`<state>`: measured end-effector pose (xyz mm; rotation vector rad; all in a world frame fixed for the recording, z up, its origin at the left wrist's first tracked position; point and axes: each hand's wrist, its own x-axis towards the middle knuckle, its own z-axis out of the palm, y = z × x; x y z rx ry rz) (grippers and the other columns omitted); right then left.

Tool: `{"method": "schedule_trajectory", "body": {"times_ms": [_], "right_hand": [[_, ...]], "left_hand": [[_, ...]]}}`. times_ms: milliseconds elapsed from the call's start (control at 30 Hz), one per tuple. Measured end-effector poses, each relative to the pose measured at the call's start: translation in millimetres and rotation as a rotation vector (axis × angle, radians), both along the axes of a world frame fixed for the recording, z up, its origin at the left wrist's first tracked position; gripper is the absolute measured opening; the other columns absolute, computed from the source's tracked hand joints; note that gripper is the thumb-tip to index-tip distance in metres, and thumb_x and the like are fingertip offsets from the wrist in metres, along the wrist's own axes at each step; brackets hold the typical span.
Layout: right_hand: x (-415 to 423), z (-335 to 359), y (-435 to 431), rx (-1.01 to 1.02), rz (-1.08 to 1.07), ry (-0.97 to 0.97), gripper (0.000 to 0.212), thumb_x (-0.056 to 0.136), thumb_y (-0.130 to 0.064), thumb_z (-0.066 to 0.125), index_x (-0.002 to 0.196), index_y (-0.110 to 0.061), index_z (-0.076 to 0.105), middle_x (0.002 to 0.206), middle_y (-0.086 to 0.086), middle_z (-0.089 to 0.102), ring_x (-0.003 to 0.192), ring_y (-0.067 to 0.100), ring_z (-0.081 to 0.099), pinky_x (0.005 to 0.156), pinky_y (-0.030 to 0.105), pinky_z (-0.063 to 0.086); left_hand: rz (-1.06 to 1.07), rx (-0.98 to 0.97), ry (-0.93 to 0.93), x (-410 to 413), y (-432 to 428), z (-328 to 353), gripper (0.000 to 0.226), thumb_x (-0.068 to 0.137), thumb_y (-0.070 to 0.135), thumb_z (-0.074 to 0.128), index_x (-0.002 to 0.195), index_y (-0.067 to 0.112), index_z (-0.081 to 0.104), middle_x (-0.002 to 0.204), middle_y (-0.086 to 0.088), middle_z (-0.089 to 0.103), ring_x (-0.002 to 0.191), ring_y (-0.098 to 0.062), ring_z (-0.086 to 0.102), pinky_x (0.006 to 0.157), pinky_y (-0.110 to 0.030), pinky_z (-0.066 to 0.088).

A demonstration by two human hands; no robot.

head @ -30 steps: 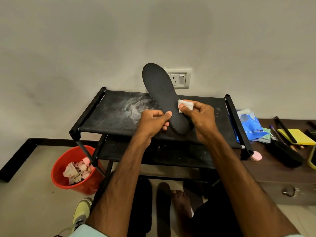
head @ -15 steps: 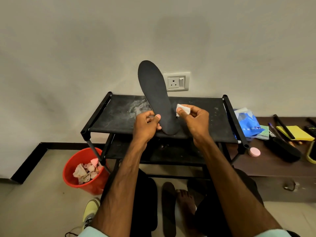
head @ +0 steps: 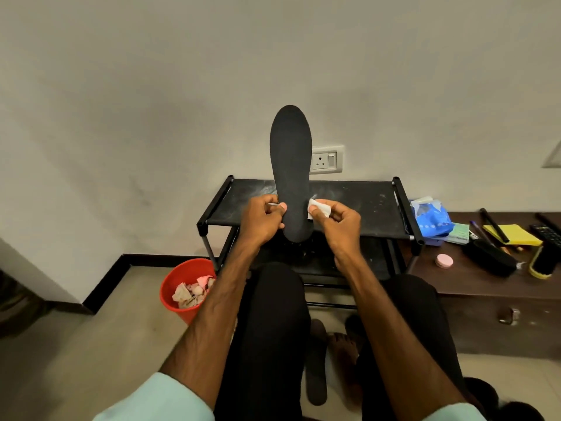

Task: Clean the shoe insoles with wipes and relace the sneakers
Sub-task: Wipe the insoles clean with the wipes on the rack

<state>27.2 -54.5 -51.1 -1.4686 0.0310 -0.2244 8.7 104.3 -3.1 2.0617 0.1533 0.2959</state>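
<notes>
A black insole [head: 290, 165] stands almost upright in front of me, toe end up, heel end down between my hands. My left hand [head: 263, 221] pinches its left edge near the heel. My right hand [head: 338, 224] presses a small folded white wipe [head: 318, 207] against the insole's right edge. A second black insole [head: 315, 370] lies on the floor between my legs.
A black two-tier shoe rack [head: 364, 208] stands before me against the wall. A red bucket [head: 182, 282] with used wipes sits on the floor at left. At right a brown cabinet [head: 473, 278] carries a blue wipes pack [head: 432, 218], shoe brush [head: 488, 258], pink tin [head: 444, 260] and yellow pad [head: 513, 233].
The insole has swung from leaning left to nearly upright and risen. My view has pulled back and lifted, and both hands stayed at the heel end with the wipe on the right edge.
</notes>
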Motion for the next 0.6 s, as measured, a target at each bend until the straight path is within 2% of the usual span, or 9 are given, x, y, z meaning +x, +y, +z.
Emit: {"method": "schedule_trajectory", "body": {"times_ms": [100, 167, 300, 433, 500, 600], "right_hand": [[-12.4, 14.8, 3.4, 0.009, 0.062, 0.007, 0.027, 0.088, -0.013, 0.078, 0.114, -0.012, 0.073, 0.096, -0.007, 0.075, 0.087, 0.006, 0.073, 0.075, 0.021, 0.060], [-18.1, 25.0, 4.1, -0.014, 0.097, 0.029, 0.026, 0.088, -0.015, 0.078, 0.114, -0.014, 0.073, 0.093, -0.010, 0.074, 0.081, 0.004, 0.072, 0.065, 0.016, 0.056], [-28.1, 35.7, 6.8, -0.094, 0.145, 0.077, 0.028, 0.087, -0.018, 0.079, 0.114, -0.013, 0.074, 0.095, -0.006, 0.075, 0.082, 0.009, 0.073, 0.059, 0.018, 0.053], [-49.8, 39.7, 13.0, -0.134, 0.264, 0.128, 0.025, 0.086, -0.016, 0.080, 0.109, -0.008, 0.075, 0.086, 0.003, 0.076, 0.064, 0.006, 0.066, 0.052, 0.020, 0.048], [-64.1, 42.9, 14.7, -0.172, 0.357, 0.136, 0.023, 0.086, -0.014, 0.080, 0.108, -0.008, 0.075, 0.081, 0.003, 0.076, 0.063, 0.007, 0.064, 0.052, 0.021, 0.048], [-81.1, 52.4, 16.0, -0.321, 0.546, 0.157, 0.024, 0.085, -0.015, 0.080, 0.108, -0.011, 0.077, 0.083, 0.003, 0.077, 0.065, 0.007, 0.066, 0.055, 0.019, 0.050]], "left_hand": [[-0.002, 0.033, 0.048, -13.3, 12.1, 17.5, 0.014, 0.098, 0.019, 0.063, 0.102, 0.012, 0.074, 0.085, -0.005, 0.075, 0.069, -0.018, 0.073, 0.076, -0.037, 0.063], [-0.026, 0.041, 0.097, -20.9, 20.7, 28.0, 0.014, 0.097, 0.016, 0.064, 0.097, 0.006, 0.074, 0.084, -0.008, 0.074, 0.070, -0.019, 0.072, 0.077, -0.037, 0.063], [-0.142, 0.047, 0.198, -40.3, 39.8, 50.5, 0.021, 0.096, 0.009, 0.064, 0.081, -0.006, 0.066, 0.064, -0.002, 0.063, 0.063, -0.012, 0.066, 0.063, -0.021, 0.058], [-0.172, 0.010, 0.298, -56.8, 57.4, 62.7, 0.011, 0.088, 0.010, 0.068, 0.086, -0.001, 0.068, 0.068, -0.008, 0.055, 0.057, -0.015, 0.054, 0.051, -0.021, 0.048], [-0.151, 0.011, 0.363, -63.7, 65.0, 68.1, 0.005, 0.083, 0.013, 0.068, 0.080, 0.009, 0.067, 0.069, -0.006, 0.057, 0.058, -0.015, 0.052, 0.050, -0.021, 0.042], [-0.255, 0.041, 0.558, -76.9, 72.9, 73.5, 0.007, 0.077, 0.016, 0.068, 0.070, 0.014, 0.066, 0.067, -0.006, 0.059, 0.058, -0.016, 0.053, 0.052, -0.021, 0.041]]}}
